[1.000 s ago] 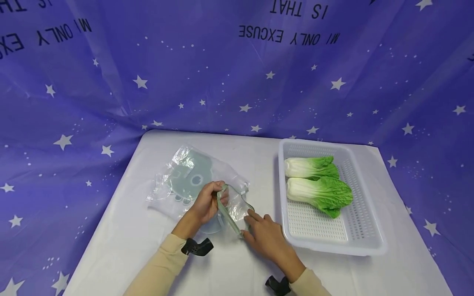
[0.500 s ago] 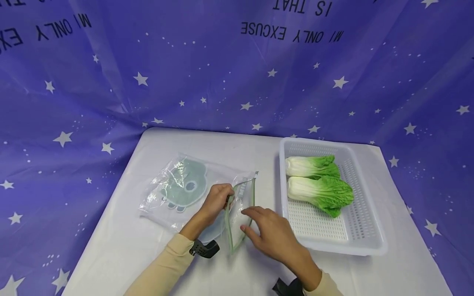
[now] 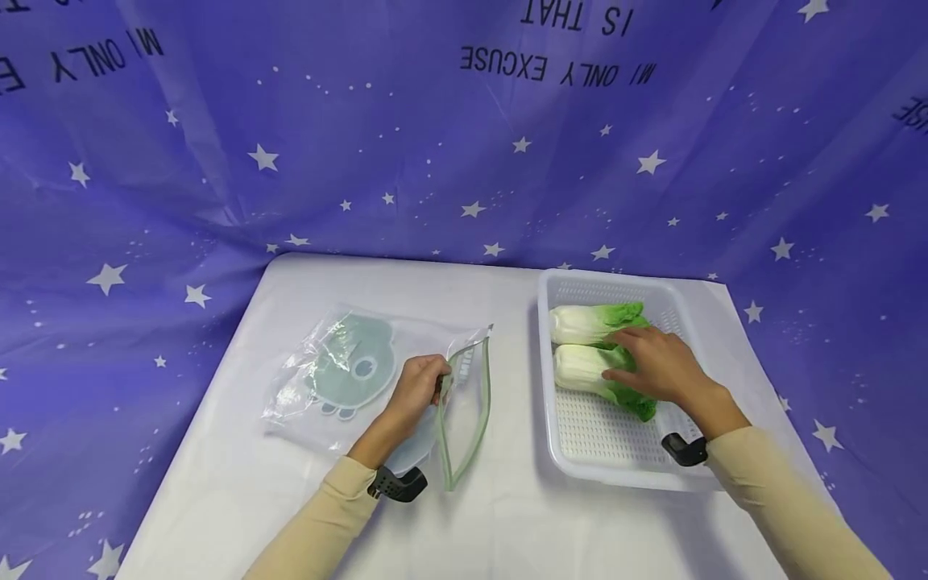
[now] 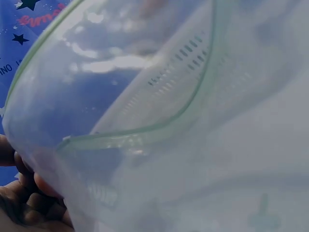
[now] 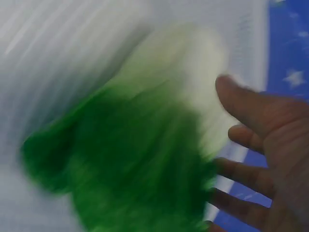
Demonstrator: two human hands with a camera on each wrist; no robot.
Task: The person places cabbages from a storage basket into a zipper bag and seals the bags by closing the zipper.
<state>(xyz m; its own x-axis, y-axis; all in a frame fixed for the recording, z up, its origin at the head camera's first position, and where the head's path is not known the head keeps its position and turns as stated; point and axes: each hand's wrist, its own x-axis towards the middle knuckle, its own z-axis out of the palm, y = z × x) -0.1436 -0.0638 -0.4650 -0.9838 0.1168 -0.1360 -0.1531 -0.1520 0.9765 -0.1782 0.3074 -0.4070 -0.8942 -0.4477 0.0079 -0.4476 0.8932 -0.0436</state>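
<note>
My left hand (image 3: 416, 393) grips the rim of a clear plastic zip bag (image 3: 354, 362) with green edging and a teal cartoon print. The bag lies on the left of the table, its mouth gaping toward the right. In the left wrist view, the bag's green rim (image 4: 140, 135) curves wide and the hand (image 4: 34, 200) pinches the film beside it. Over the nearer napa cabbage (image 3: 580, 369), my right hand (image 3: 663, 364) hovers with thumb and fingers apart. In the right wrist view, the fingertips are right beside the blurred cabbage (image 5: 145, 145).
A white perforated plastic basket (image 3: 623, 477) stands on the right of the white-covered table (image 3: 500, 515). Inside, the second napa cabbage (image 3: 576, 325) lies behind the nearer one. A purple star-patterned curtain (image 3: 406, 161) rises behind and beside the table.
My right hand has left the bag's mouth and moved right, over the basket and the nearer cabbage. The bag's mouth has been spread apart, while my left hand keeps holding its rim.
</note>
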